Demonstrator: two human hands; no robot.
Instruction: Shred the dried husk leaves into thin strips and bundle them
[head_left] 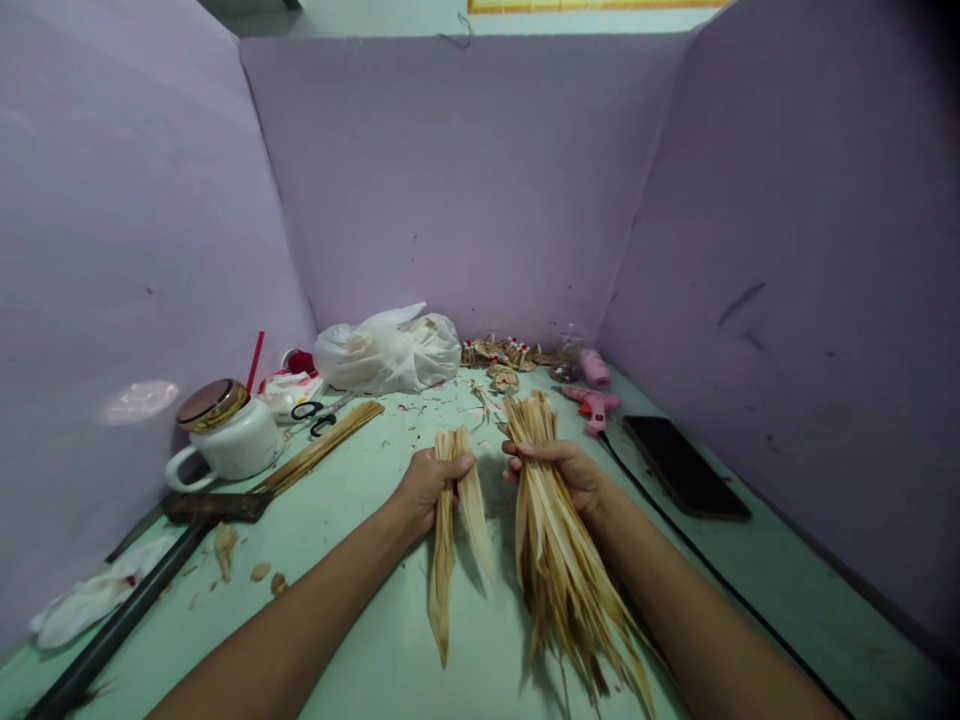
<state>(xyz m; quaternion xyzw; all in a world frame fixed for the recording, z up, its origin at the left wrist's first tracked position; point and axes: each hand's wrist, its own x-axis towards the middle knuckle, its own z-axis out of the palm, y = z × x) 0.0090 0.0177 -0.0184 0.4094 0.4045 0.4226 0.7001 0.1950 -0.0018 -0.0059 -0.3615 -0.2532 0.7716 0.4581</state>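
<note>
My left hand (426, 487) is closed around a small bundle of dried straw-coloured leaf strips (448, 545), held upright-ish with its ends pointing toward me. My right hand (564, 470) grips a much thicker bundle of the same dried strips (559, 560), which fans out toward the near table edge. The two bundles sit side by side over the pale green table (360, 640), a small gap between them.
A white lidded mug (225, 437), black scissors (319, 413), a stick bundle (322, 448) and a white plastic bag (390, 350) lie at left and back. A pink glue gun (592, 405) with black cord, a dark phone (684, 465) sit right. Purple partition walls enclose the table.
</note>
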